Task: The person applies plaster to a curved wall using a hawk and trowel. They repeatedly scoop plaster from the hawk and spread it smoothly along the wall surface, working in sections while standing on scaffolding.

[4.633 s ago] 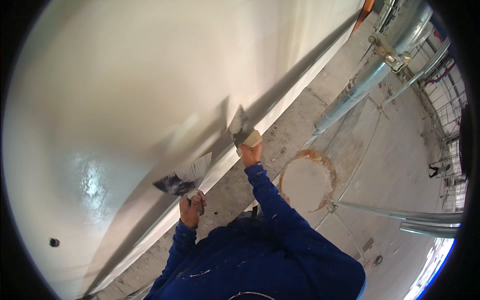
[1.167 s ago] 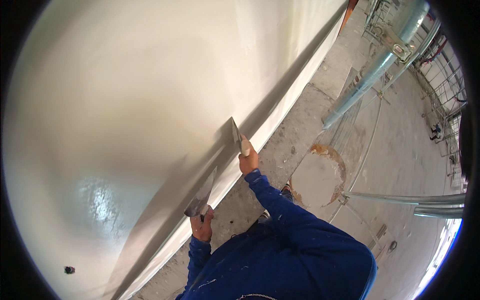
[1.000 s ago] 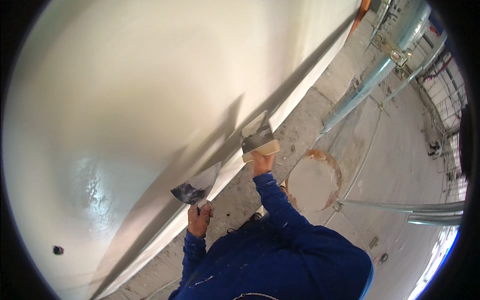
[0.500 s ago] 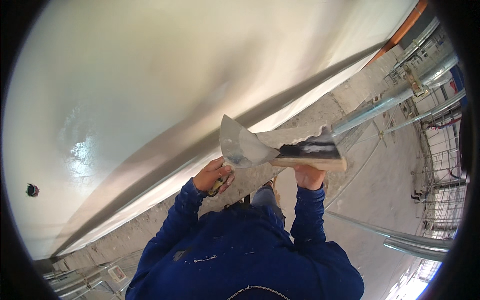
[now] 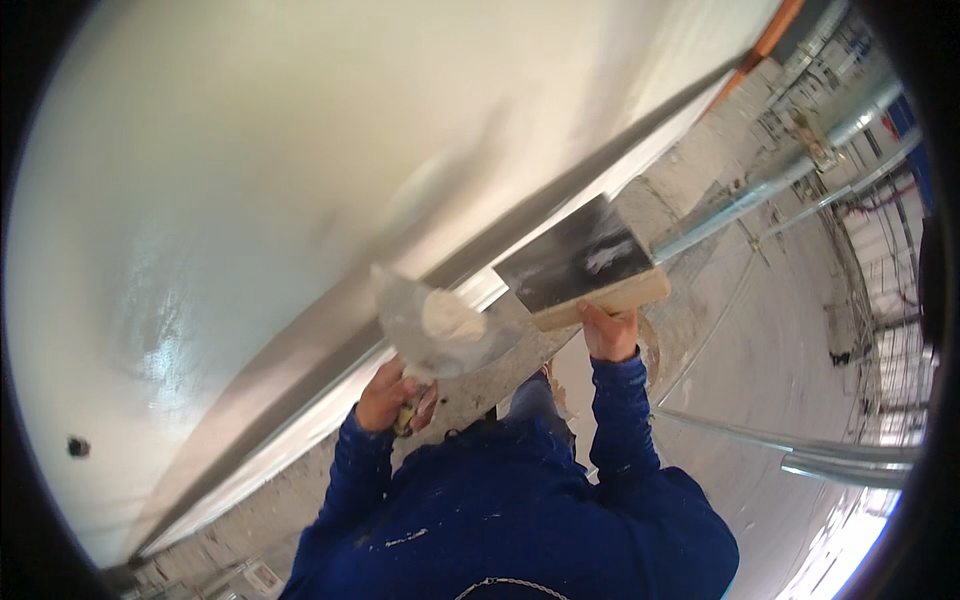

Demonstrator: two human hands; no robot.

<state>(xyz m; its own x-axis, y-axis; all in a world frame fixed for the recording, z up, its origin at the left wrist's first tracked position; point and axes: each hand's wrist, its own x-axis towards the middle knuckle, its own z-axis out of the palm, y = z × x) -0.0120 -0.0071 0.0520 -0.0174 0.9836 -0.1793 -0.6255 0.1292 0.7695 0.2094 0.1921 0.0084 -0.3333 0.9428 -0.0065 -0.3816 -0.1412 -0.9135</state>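
My left hand (image 5: 393, 397) is closed around the handle of a broad putty knife (image 5: 408, 330). Its wide blade is tilted up and carries a pale lump of putty (image 5: 455, 318); motion smears its edges a little. In my right hand (image 5: 611, 330) is a wide skimming blade (image 5: 575, 252), dark and rectangular with white smears, gripped by its long wooden handle (image 5: 615, 298). The two tools are close together in front of my body, with the blade's left corner near the putty knife. Most of the right fingers are hidden beneath the handle.
A large, smooth cream wall (image 5: 260, 170) fills the left and top, with a small dark hole (image 5: 78, 446) in it. Galvanized scaffold tubes (image 5: 740, 212) run along the right. An orange pipe (image 5: 760, 48) stands at the upper right, and rough concrete floor (image 5: 685, 165) borders the wall.
The blade has swung away from the putty knife, its face now mostly bare. A lump of putty now sits on the putty knife. My left hand has moved slightly left and down.
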